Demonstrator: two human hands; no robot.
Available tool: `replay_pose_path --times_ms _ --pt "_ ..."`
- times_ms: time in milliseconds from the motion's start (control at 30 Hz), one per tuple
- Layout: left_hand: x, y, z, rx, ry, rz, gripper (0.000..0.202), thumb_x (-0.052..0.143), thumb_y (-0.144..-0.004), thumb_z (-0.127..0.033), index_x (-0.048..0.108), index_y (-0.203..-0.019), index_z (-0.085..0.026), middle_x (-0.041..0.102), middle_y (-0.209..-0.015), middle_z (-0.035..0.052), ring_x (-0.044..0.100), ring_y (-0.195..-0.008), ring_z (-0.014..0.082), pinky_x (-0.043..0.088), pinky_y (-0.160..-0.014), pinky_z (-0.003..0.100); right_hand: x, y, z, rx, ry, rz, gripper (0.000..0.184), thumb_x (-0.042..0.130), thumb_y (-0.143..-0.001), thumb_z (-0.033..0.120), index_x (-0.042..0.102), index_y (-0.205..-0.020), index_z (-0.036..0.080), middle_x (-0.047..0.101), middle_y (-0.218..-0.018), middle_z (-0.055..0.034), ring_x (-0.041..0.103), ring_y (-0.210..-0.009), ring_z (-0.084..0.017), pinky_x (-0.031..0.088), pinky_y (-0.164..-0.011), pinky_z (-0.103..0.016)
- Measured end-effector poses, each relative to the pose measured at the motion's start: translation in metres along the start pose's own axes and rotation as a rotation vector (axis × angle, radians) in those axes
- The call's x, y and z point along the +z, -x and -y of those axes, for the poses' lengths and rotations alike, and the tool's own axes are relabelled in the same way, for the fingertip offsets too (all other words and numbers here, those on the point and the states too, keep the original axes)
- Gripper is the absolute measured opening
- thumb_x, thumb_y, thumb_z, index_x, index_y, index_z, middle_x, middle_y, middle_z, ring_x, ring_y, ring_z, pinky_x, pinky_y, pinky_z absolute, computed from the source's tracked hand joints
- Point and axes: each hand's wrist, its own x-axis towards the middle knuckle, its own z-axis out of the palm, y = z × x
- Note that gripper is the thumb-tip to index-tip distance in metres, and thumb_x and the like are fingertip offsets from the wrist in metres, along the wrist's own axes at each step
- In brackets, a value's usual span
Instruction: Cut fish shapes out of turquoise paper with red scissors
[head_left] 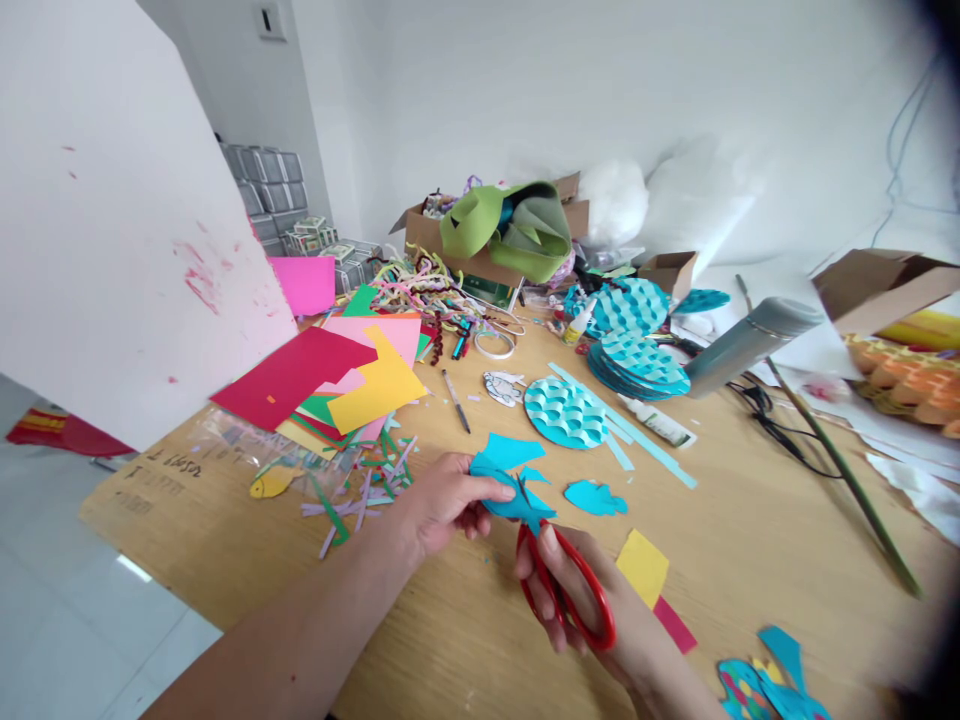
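My left hand point(435, 505) pinches a piece of blue paper point(517, 500) over the wooden table point(750, 560). My right hand point(592, 620) grips red-handled scissors point(566, 590) whose blades meet the blue paper's lower edge. A cut-out blue fish point(594, 497) lies just right of the paper. A blue paper scrap point(510, 450) rests behind my left hand. A yellow paper square point(643, 566) and a red scrap point(675, 625) lie beside my right hand.
A blue scaled paper disc point(564, 411), a stack of similar discs point(641, 362), a glue bottle point(658, 422) and a pen point(455, 400) lie further back. Coloured paper sheets point(337, 380) and strips are at left. Cardboard boxes point(480, 250), a grey flask point(750, 345) and a white board point(112, 230) surround them.
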Motion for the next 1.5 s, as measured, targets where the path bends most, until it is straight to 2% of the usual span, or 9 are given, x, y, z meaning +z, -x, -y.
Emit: replay_pose_path --times_ms 233,333,467,733,1000,1167,1300,1500 --pt "0.001 0.001 0.000 0.065 -0.072 -0.023 0.026 0.072 -0.059 -0.036 0.059 -0.065 -0.014 0.056 -0.053 -0.0042 0.047 -0.037 0.0063 0.030 -0.034 0.019 -0.003 -0.002 -0.005 -0.047 0.024 0.044 0.059 0.050 -0.081 0.074 0.052 -0.079 0.015 0.049 -0.051 0.0058 0.044 -0.034 -0.004 0.023 -0.034 -0.016" --pt "0.001 0.001 0.000 0.060 -0.080 -0.016 0.025 0.072 -0.059 -0.035 0.059 -0.064 -0.014 0.055 -0.051 -0.0046 0.047 -0.037 0.0064 0.031 -0.034 0.019 -0.005 -0.002 -0.005 -0.066 0.057 0.071 0.057 0.052 -0.080 0.073 0.049 -0.073 0.016 0.048 -0.051 0.0055 0.046 -0.036 -0.005 0.024 -0.036 -0.016" --pt "0.001 0.001 -0.001 0.049 -0.086 -0.016 0.025 0.071 -0.059 -0.035 0.058 -0.064 -0.014 0.056 -0.052 -0.0041 0.046 -0.036 0.0062 0.031 -0.034 0.020 -0.005 0.000 -0.004 -0.063 0.066 0.068 0.058 0.049 -0.081 0.074 0.051 -0.079 0.016 0.049 -0.053 0.0053 0.046 -0.036 -0.006 0.025 -0.037 -0.017" --pt "-0.001 0.001 0.000 0.036 -0.102 -0.005 0.025 0.072 -0.058 -0.036 0.058 -0.063 -0.015 0.056 -0.054 -0.0033 0.046 -0.037 0.0066 0.030 -0.036 0.020 -0.008 -0.002 -0.005 -0.125 0.134 0.110 0.054 0.055 -0.080 0.070 0.045 -0.067 0.018 0.049 -0.050 0.0050 0.048 -0.038 -0.007 0.025 -0.039 -0.019" --pt "-0.002 0.001 0.000 0.035 -0.097 -0.002 0.026 0.073 -0.059 -0.036 0.059 -0.065 -0.015 0.056 -0.053 -0.0032 0.045 -0.038 0.0066 0.032 -0.037 0.020 -0.004 -0.001 0.002 -0.069 0.142 0.055 0.052 0.061 -0.077 0.067 0.045 -0.063 0.019 0.048 -0.047 0.0058 0.046 -0.035 -0.007 0.025 -0.039 -0.019" --pt "-0.002 0.001 0.000 0.038 -0.091 0.008 0.026 0.073 -0.060 -0.036 0.060 -0.067 -0.015 0.057 -0.053 -0.0030 0.045 -0.037 0.0064 0.032 -0.037 0.020 -0.004 -0.003 -0.004 -0.071 0.120 0.039 0.051 0.060 -0.079 0.065 0.046 -0.064 0.019 0.047 -0.045 0.0067 0.044 -0.032 -0.006 0.023 -0.036 -0.018" --pt "-0.001 0.002 0.000 0.035 -0.097 0.011 0.025 0.072 -0.060 -0.035 0.058 -0.064 -0.015 0.055 -0.051 -0.0038 0.044 -0.036 0.0060 0.031 -0.037 0.020 -0.004 -0.004 -0.007 -0.050 0.112 0.038 0.045 0.062 -0.081 0.059 0.049 -0.065 0.018 0.049 -0.047 0.0063 0.047 -0.034 -0.007 0.026 -0.037 -0.018" --pt "-0.002 0.001 0.000 0.021 -0.080 0.021 0.027 0.073 -0.058 -0.037 0.057 -0.063 -0.015 0.056 -0.054 -0.0037 0.046 -0.036 0.0058 0.031 -0.036 0.020 0.001 -0.001 0.003 -0.011 0.127 0.011 0.045 0.062 -0.079 0.058 0.048 -0.061 0.019 0.048 -0.045 0.0068 0.046 -0.033 -0.007 0.028 -0.038 -0.020"
